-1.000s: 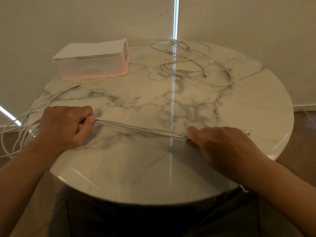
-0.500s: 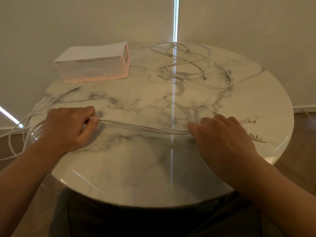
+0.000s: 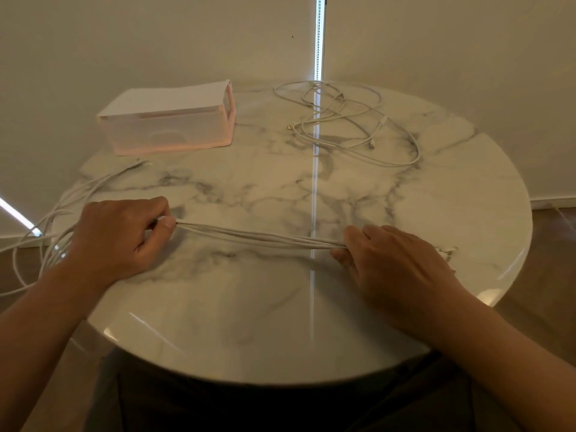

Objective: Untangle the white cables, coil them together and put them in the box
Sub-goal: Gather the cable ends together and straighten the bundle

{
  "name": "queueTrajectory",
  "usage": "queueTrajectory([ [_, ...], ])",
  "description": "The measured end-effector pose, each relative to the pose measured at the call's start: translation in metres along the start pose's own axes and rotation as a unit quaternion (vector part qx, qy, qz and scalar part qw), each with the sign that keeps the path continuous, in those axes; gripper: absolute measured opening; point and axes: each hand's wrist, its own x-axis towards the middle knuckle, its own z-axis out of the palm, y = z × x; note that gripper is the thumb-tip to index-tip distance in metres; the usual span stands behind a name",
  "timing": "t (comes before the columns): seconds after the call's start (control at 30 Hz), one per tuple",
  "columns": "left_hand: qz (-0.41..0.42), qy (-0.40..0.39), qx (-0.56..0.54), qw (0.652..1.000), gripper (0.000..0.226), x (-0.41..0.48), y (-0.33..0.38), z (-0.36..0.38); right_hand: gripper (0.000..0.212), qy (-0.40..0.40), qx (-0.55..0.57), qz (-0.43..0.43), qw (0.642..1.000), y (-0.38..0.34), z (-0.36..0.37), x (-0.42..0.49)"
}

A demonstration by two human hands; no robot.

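Two hands hold one bundle of white cables (image 3: 258,238) stretched between them, low over the marble tabletop (image 3: 265,307). The left hand (image 3: 118,241) pinches one end; the right hand (image 3: 396,266) curls around the other. Slack strands (image 3: 78,194) trail off the left edge. The translucent pink box (image 3: 168,120) stands far left, its contents not discernible. A loose tangle of white cables (image 3: 349,120) lies to its right, apart.

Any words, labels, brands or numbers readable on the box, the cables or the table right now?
None readable. The box shows plain faces; the white cables are too thin to show any marking; the marble table bears only veining.
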Motion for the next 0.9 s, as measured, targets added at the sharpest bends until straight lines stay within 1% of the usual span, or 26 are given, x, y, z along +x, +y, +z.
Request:
queueTrajectory([
  [0.1,0.006,0.002,-0.002,1.0,0.033,0.001,0.001,0.001,0.03,-0.009,0.005,0.011,1.0,0.003,-0.002,-0.001],
  [0.23,-0.021,0.016,0.002,1.0,0.032,0.002,-0.003,0.001,0.027,0.005,0.019,0.003,1.0,-0.005,0.001,0.006],
  [0.37,-0.017,-0.009,0.019,1.0,0.029,0.01,-0.018,0.004,0.028,0.017,0.021,-0.014,1.0,-0.017,0.006,0.012],
  [0.5,0.007,-0.024,0.027,0.999,0.033,0.022,-0.032,0.014,0.031,0.018,0.033,-0.013,0.999,-0.031,0.006,0.013],
  [0.63,-0.012,-0.029,0.017,0.999,0.028,0.034,-0.045,0.022,0.037,0.013,0.045,-0.017,0.999,-0.053,0.012,0.021],
  [0.77,-0.012,-0.029,0.031,0.999,0.032,0.038,-0.052,0.024,0.037,0.014,0.05,-0.015,0.999,-0.059,0.014,0.024],
  [0.9,0.014,-0.044,0.038,0.998,0.045,0.036,-0.054,0.025,0.034,0.009,0.052,-0.008,0.999,-0.048,0.007,0.014],
])
